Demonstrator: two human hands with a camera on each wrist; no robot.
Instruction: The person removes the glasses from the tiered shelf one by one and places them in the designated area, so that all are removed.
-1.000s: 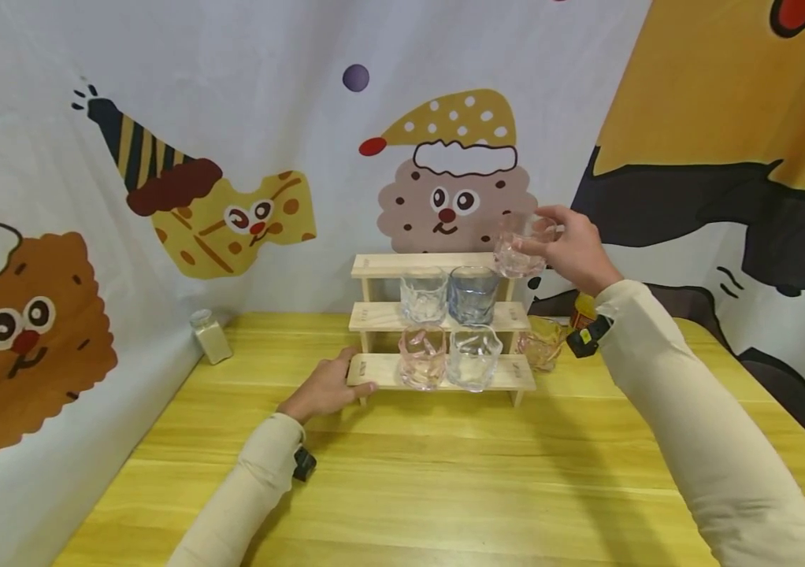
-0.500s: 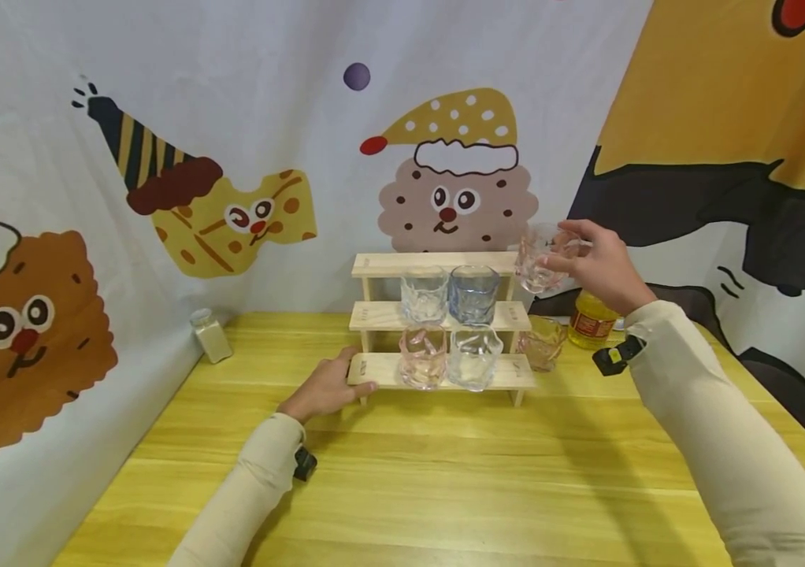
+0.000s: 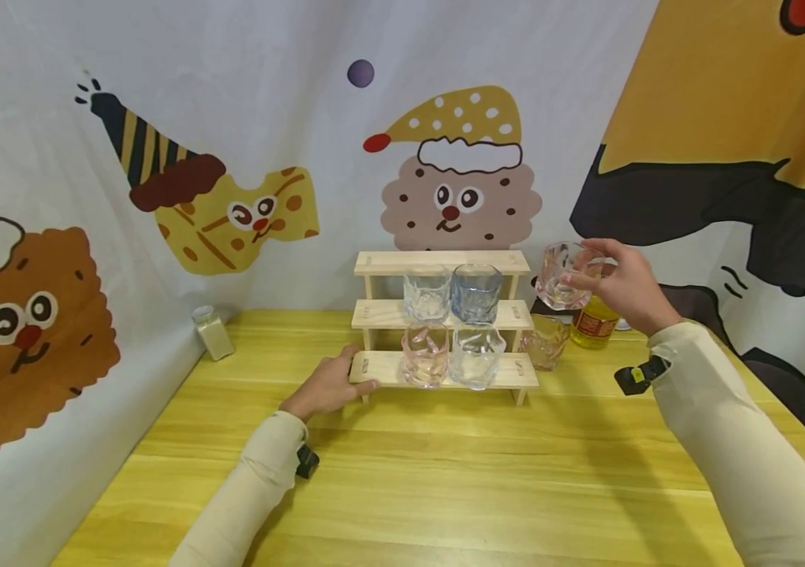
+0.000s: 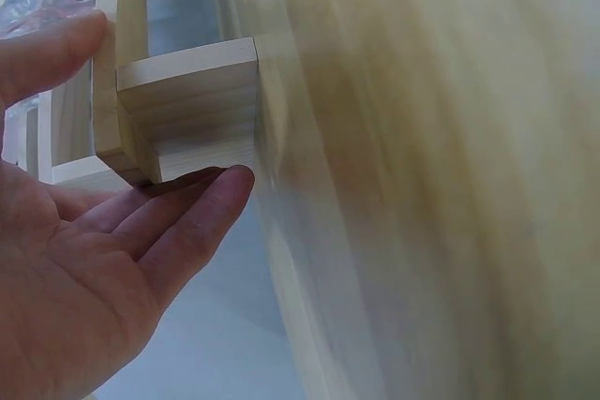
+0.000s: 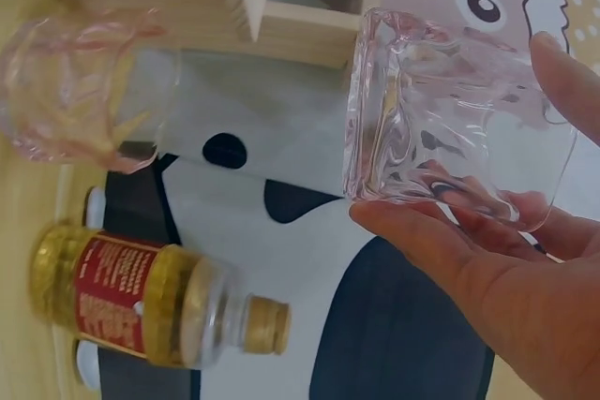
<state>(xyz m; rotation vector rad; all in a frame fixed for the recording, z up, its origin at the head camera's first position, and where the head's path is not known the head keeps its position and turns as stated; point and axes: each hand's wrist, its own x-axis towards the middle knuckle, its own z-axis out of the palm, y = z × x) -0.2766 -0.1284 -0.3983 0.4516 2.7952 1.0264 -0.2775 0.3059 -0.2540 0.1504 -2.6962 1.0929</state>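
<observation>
The head view is showing the held glass (image 3: 554, 277) hanging above the table (image 3: 445, 472), just right of the rack (image 3: 438, 261) and apart from it, tilting slightly. The right hand (image 3: 628, 282) is gripping it, thumb and fingers clamping opposite sides. The step in hand seems to be handling this one glass in the air while the left hand (image 3: 328, 386) is steadying the rack, its thumb and fingers holding the left end of the low shelf (image 3: 383, 368); the next move is probably calling for a firm grip and a path avoiding the glassware below. The held glass is looking thick, smooth and faintly pink, its walls rippling above a squarish base. The rack is forming three steps of pale, straight-edged wood; a clear glass (image 3: 427, 295) and a blue glass (image 3: 476, 295) are standing on the middle shelf (image 3: 377, 313), a pink glass (image 3: 425, 358) and a plain glass (image 3: 476, 358) on the low one, all showing wavy sides. Right of the rack, a lone glass (image 3: 544, 346) and a red-labelled bottle (image 3: 592, 329) are standing on the table; a small jar (image 3: 213, 335) is standing far left, before a softly creasing printed cloth (image 3: 268, 102).
</observation>
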